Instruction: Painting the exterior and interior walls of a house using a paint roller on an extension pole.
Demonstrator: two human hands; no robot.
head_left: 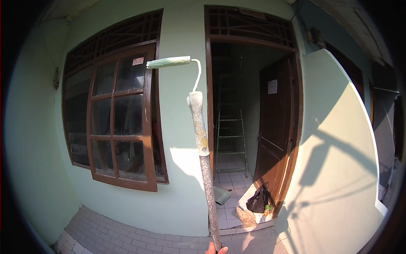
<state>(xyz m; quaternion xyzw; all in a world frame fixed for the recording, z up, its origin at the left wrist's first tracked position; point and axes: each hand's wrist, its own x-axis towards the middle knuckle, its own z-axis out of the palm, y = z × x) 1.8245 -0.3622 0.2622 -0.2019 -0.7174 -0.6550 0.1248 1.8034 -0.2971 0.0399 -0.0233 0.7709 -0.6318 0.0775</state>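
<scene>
1 hand (216,249) shows at the bottom edge, only fingertips visible, wrapped around the lower end of a long pole (209,194); which hand it is cannot be told, and the other hand is out of view. Grip: fingers closed on the pole, as far as the sliver in view shows.

Pole runs up nearly vertical, slight lean to the left, paint-speckled. Its top joins the handle (198,122) of a paint roller, also spattered. From the handle a bent wire frame rises to the roller sleeve (168,62), pale green, lying about horizontal and extending left.

Roller sleeve sits high against the pale green wall (179,127), on the strip between window and doorway, its left end at the window frame's edge. Contact with the wall cannot be confirmed.

Surroundings: brown wooden window (120,122) at left; open doorway at right with a ladder (230,127) inside; dark door (275,127) swung open; black bag (258,200) on the threshold tiles; grey paved floor (110,235) below.
</scene>
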